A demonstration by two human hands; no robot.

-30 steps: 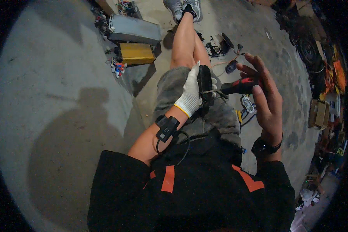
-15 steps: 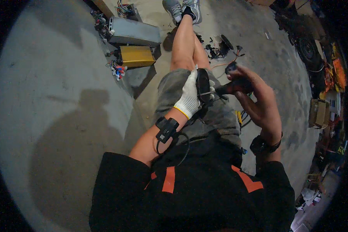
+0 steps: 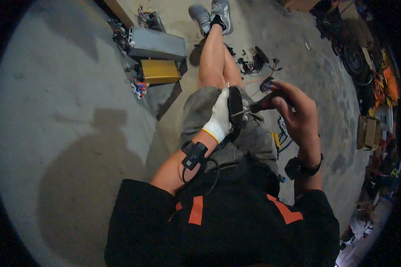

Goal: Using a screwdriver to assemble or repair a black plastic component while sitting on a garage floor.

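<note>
My left hand (image 3: 219, 116), in a white knitted glove with a yellow cuff edge, is closed around a dark, elongated part (image 3: 235, 103) above my lap. From the right, my bare right hand (image 3: 302, 112) grips a screwdriver (image 3: 268, 103) by its dark handle with reddish patches. The thin metal shaft points left and reaches the dark part; the exact contact of the tip is too small to tell. Beside my raised right fingertips shows a small dark lump (image 3: 266, 84), whose kind I cannot make out.
On the floor ahead left lie a silver metal box (image 3: 158, 43) and a gold one (image 3: 160, 71) with wire connectors. Black loose parts (image 3: 254, 64) lie beyond my right leg. A cardboard box (image 3: 368, 132) and clutter line the right side.
The screwdriver has turned slightly in my right hand, and its shaft shows more plainly against the dark part. My left hand keeps its hold. The whole view has shifted a little.
</note>
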